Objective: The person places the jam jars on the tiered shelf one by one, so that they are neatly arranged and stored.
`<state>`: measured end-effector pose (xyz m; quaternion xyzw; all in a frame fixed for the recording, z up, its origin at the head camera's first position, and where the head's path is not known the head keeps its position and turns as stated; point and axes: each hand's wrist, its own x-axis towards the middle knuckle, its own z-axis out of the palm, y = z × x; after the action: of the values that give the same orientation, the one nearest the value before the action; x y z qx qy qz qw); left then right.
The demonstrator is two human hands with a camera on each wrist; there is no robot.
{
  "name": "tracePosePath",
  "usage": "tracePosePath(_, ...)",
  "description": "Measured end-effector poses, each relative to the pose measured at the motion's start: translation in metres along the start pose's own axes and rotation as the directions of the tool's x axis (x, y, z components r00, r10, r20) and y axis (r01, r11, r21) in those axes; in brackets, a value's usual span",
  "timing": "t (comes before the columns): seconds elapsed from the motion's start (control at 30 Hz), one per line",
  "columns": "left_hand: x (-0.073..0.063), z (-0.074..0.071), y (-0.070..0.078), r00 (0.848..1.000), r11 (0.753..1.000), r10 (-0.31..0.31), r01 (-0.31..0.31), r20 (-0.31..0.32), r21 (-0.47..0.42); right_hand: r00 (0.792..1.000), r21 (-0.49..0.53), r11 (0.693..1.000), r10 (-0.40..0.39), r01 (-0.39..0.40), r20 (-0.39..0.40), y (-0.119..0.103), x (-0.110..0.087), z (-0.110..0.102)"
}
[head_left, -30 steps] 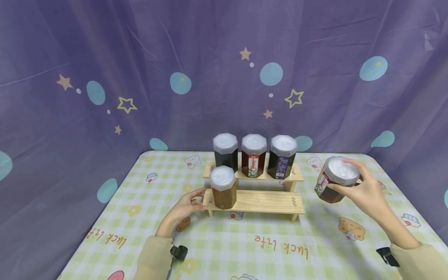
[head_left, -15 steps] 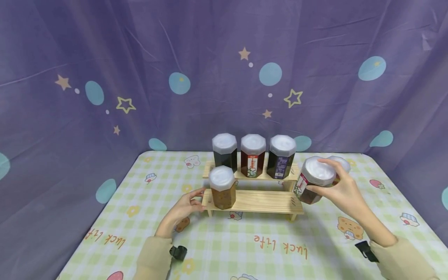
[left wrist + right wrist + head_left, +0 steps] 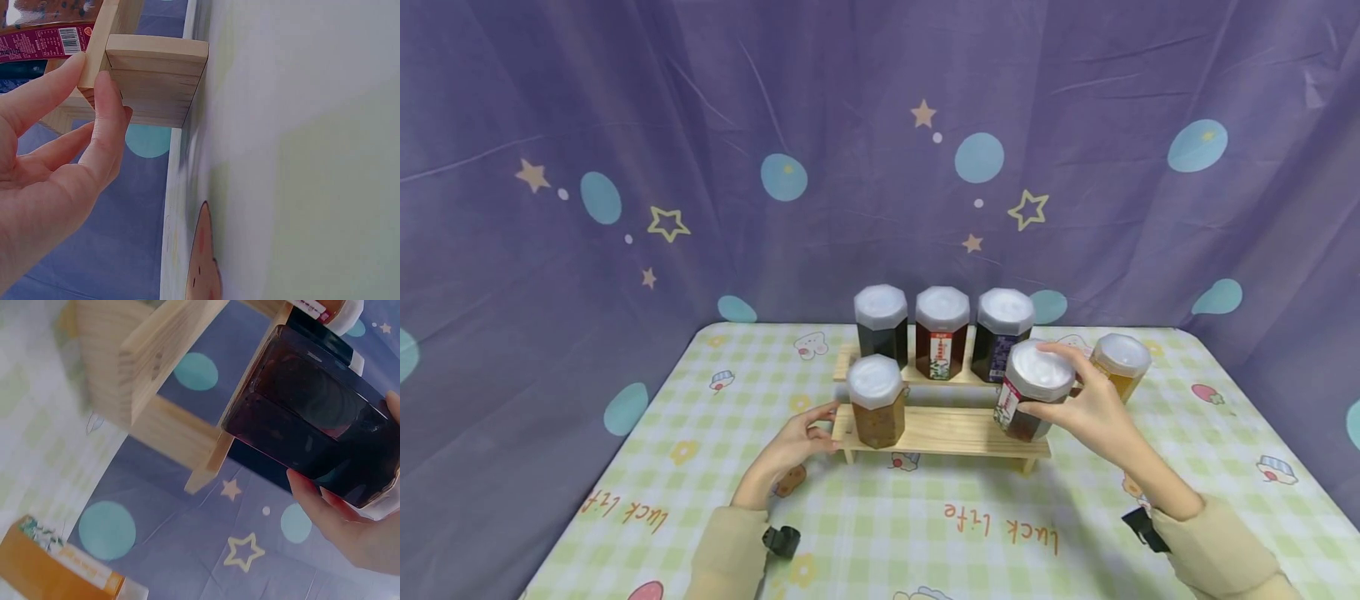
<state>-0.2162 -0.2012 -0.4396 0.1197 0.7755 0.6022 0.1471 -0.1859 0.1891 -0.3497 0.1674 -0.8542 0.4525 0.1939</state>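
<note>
A two-tier wooden shelf [image 3: 951, 429] stands on the table. My left hand [image 3: 793, 442] pinches the left end of its lower board; in the left wrist view the thumb and fingers meet at the board's corner [image 3: 97, 59]. With my right hand [image 3: 1093, 412] I grip a white-lidded jar [image 3: 1037, 375] of dark red contents. It is slightly tilted over the right end of the lower board; the right wrist view shows its base [image 3: 256, 381] apart from that board. An amber jar [image 3: 882, 423] sits at the lower board's left end.
On the upper tier stand a dark jar [image 3: 883, 342], a red-labelled jar [image 3: 942, 350] and a purple-labelled jar [image 3: 996, 350]. A yellow-orange jar [image 3: 1123, 362] is on the checked tablecloth [image 3: 760, 400] right of the shelf. A purple curtain [image 3: 850, 233] hangs behind.
My right hand has carried the dark red jar leftward from beside the shelf to above its lower board, uncovering the yellow-orange jar. The left hand keeps its place.
</note>
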Motion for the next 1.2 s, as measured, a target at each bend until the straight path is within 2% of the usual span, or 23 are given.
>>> tracePosePath(0.13, 0.0, 0.0, 0.001, 1.0, 1.0, 0.001, -0.001, 0.004, -0.006, 0.999, -0.005, 1.0, 0.015, -0.015, 0.034, -0.003, 0.001, 0.008)
tracePosePath(0.37, -0.001, 0.0, 0.001, 1.0, 1.0, 0.0, 0.0, 0.014, -0.012, 0.995, 0.073, 0.997, 0.024, -0.031, 0.099, -0.008, 0.005, 0.024)
tracePosePath(0.6, 0.0, 0.0, 0.002, 1.0, 1.0, 0.002, -0.001, 0.009, -0.011, 0.992, 0.14, 0.989, 0.02, -0.038, 0.126, -0.014, 0.009, 0.04)
tracePosePath(0.9, -0.001, 0.0, 0.003, 1.0, 1.0, -0.002, 0.002, 0.01, -0.019, 0.986, 0.173, 0.984, 0.015, -0.044, 0.166, -0.048, 0.009, 0.05)
tracePosePath(1.2, -0.002, 0.0, 0.003, 1.0, 1.0, 0.002, -0.002, 0.009, -0.015, 0.983, 0.221, 0.975, -0.012, -0.029, 0.181, -0.024, 0.012, 0.072)
